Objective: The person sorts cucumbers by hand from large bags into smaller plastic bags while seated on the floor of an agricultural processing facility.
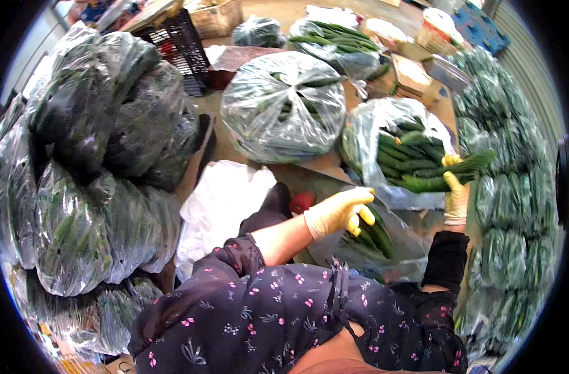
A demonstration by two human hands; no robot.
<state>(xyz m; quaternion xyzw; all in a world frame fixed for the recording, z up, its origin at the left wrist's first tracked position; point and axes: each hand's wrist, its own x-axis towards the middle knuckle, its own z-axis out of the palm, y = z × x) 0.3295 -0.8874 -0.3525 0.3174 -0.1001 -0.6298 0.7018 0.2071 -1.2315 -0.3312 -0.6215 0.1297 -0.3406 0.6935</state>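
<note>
- Along the left side, large bulging clear plastic bags (97, 124) are heaped on one another, their glossy, wrinkled film stretched over dark green contents.
- Down the right side, a tall bank of clear-wrapped green bundles (506, 202) stands packed close, the film creased and shiny.
- Beyond the hands sits a rounded, clear plastic bag gathered at the top (283, 121), its pleats radiating from the middle, long green shapes showing through.
- To its right, a wide-mouthed clear plastic bag (361, 121) lies open, filled with ridged, dark green cucumbers (412, 153) lying mostly lengthwise.
- Nearer the body, a limp, greyish translucent plastic bag (412, 235) spreads out, with a few slender dark green cucumbers (376, 240) in it.
- Left of that lies a soft, crumpled white plastic bag (219, 199).
- The yellow-gloved right hand (457, 192) has its fingers closed around a small bunch of long green cucumbers (477, 163) at the open bag's right edge.
- The yellow-gloved left hand (342, 212) appears empty, fingers loosely spread above the greyish bag; whether they touch its cucumbers I cannot tell.
- The step in hand seems to be shifting cucumbers by the bunch between bags, direction unclear; the next move likely calls for keeping the bunch aligned and the thin film held open.
</note>
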